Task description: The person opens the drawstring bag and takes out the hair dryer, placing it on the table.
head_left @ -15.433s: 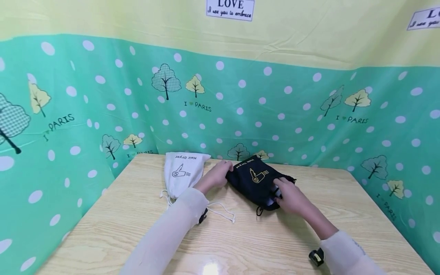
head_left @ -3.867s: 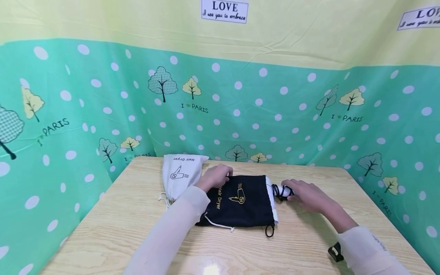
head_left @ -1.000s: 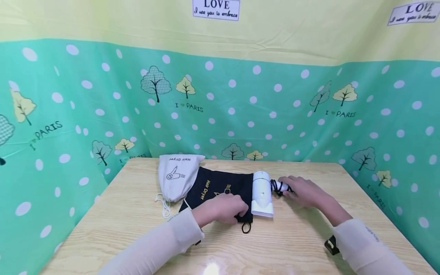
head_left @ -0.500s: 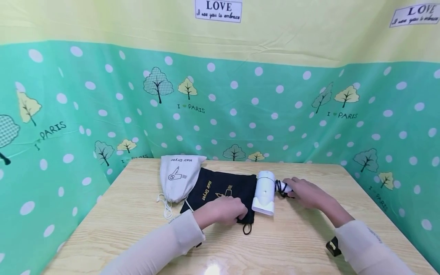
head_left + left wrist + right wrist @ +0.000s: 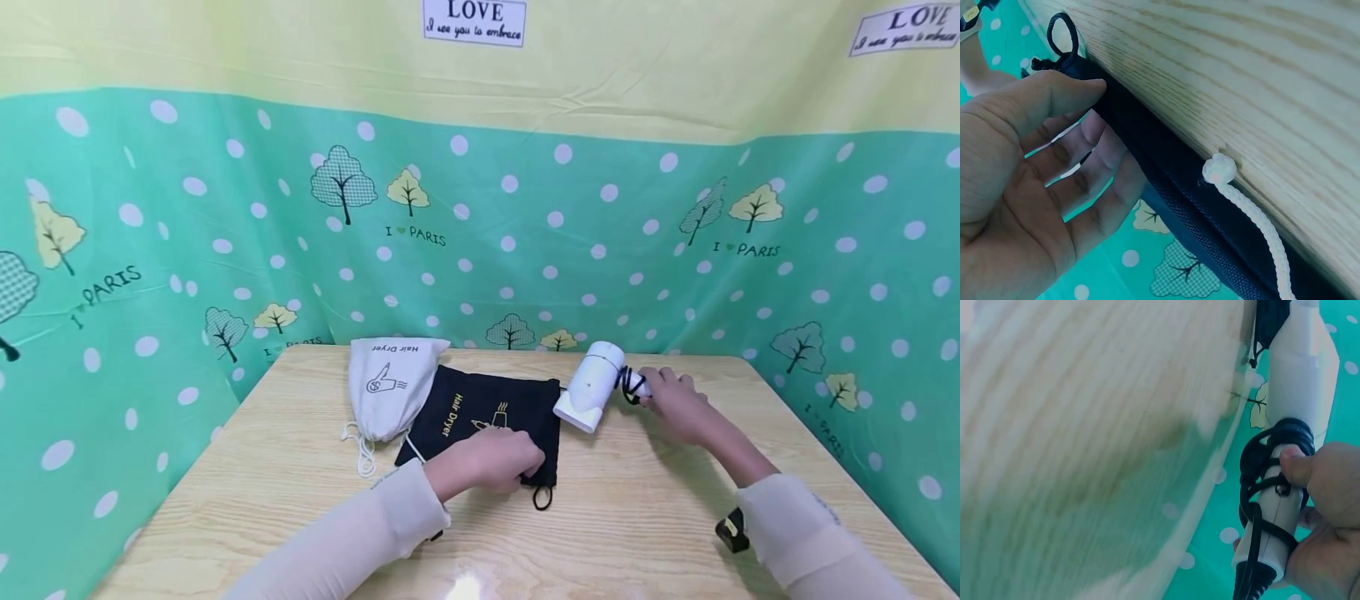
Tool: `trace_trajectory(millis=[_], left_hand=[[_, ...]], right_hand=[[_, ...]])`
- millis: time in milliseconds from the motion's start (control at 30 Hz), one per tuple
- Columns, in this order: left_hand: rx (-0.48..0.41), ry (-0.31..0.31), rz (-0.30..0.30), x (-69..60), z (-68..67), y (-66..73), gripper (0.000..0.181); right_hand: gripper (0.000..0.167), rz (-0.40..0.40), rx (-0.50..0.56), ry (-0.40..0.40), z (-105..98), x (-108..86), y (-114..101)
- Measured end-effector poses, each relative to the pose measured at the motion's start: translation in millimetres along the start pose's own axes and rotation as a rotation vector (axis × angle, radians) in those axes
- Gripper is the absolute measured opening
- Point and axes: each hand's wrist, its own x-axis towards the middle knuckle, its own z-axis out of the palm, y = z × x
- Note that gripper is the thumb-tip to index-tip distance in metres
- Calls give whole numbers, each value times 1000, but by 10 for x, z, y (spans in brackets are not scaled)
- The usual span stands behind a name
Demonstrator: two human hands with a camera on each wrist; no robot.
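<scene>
A white hair dryer [image 5: 592, 385], its black cord [image 5: 1254, 478] wound around the handle, is tilted just right of the black drawstring bag [image 5: 517, 396]. My right hand [image 5: 678, 406] grips it by the handle, the thumb lying along it in the right wrist view. The flat black bag bears gold "Hair Dryer" lettering and a dryer drawing. At the bag's near right corner, my left hand [image 5: 495, 458] pinches the edge; the left wrist view shows the thumb [image 5: 1079, 92] on one side and the fingers behind.
A light grey drawstring bag [image 5: 393, 396] with a dryer drawing lies at the back left, touching the black bag. White cords [image 5: 363, 454] trail from it. The wooden table [image 5: 300, 500] meets a green and yellow patterned curtain [image 5: 487, 208] behind.
Earlier my right hand was at the black bag's mouth; the dryer came out handle first. Over the last half second it has moved away from the bag and turned. My left hand stays put.
</scene>
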Motion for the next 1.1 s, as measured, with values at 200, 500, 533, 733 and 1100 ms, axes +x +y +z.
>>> trace_trajectory(millis=[200, 500, 533, 733, 1100], left_hand=[[-13, 13, 2, -6, -23, 8, 40], [-15, 19, -1, -7, -48, 34, 39], [-15, 21, 0, -5, -44, 33, 38], [-14, 15, -3, -13, -41, 40, 33], [-22, 0, 3, 8, 8, 11, 32]], right_hand=[[46, 87, 29, -13, -41, 42, 124], [39, 235, 74, 5, -51, -2, 342], [39, 257, 76, 7, -48, -5, 376], [34, 408, 101, 19, -62, -12, 546], [47, 670, 166, 14, -149, 23, 625]])
